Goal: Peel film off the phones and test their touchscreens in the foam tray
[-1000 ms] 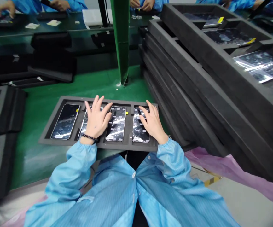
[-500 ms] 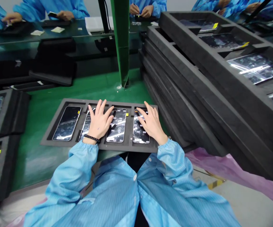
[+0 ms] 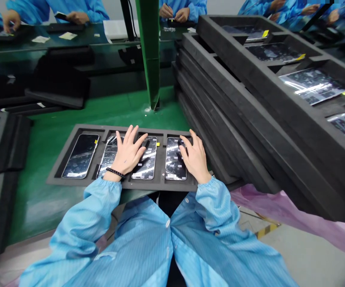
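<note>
A dark foam tray (image 3: 160,184) lies before me, with a row of phone screens in its compartments. My left hand (image 3: 127,153) rests with spread fingers over the second screen (image 3: 108,149) and the edge of the third screen (image 3: 148,159), hiding parts of both. At the tray's right end, my right hand (image 3: 195,155) has its fingers apart, the thumb and index at the right edge of the rightmost screen (image 3: 174,163). The leftmost screen (image 3: 81,155) lies untouched, a yellow tab at its upper right corner. Neither hand holds anything.
Tall stacked foam trays (image 3: 220,103) stand at the right, the top one holding more screens (image 3: 314,83). Other trays (image 3: 3,159) sit at the left edge. A green post (image 3: 148,56) rises from the green table (image 3: 115,107). Co-workers' hands (image 3: 78,17) are busy across the bench.
My right hand has shifted right, from over the rightmost screen to its right edge, uncovering its top. My left hand stays nearly in place. The whole view has drifted slightly.
</note>
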`<action>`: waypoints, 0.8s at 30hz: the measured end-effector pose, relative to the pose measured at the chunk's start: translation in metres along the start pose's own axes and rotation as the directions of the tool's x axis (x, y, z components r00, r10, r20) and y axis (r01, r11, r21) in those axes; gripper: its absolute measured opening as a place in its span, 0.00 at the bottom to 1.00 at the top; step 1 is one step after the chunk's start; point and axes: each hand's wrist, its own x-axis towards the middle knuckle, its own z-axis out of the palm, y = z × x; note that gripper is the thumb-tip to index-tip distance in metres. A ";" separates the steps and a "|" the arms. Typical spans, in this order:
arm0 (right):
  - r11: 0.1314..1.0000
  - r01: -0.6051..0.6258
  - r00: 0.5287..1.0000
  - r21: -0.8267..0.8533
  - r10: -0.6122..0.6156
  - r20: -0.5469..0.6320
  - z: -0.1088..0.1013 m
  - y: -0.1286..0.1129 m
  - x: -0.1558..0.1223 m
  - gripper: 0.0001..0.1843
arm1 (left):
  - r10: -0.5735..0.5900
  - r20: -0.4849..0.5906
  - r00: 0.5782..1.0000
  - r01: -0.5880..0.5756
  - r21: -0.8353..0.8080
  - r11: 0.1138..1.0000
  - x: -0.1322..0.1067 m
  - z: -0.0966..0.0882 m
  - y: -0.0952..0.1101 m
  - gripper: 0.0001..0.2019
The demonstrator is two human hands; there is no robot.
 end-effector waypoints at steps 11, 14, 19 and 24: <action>0.997 -0.068 0.998 0.025 0.068 -0.004 -0.001 0.005 -0.010 0.24 | 0.072 0.099 0.992 -0.076 0.033 0.997 0.010 0.008 0.009 0.31; 0.998 -0.042 0.997 0.056 0.045 -0.056 -0.001 0.005 -0.015 0.22 | 0.069 0.118 0.991 -0.072 0.022 0.997 0.012 0.008 0.008 0.32; 0.995 0.047 0.997 0.084 -0.042 -0.059 -0.004 0.006 -0.024 0.20 | -0.022 -0.039 0.999 0.019 -0.084 0.996 0.002 -0.007 0.008 0.33; 0.997 0.073 0.997 0.024 -0.073 0.014 -0.004 0.005 -0.019 0.20 | -0.109 -0.124 0.986 0.092 -0.142 0.986 -0.030 -0.022 0.010 0.34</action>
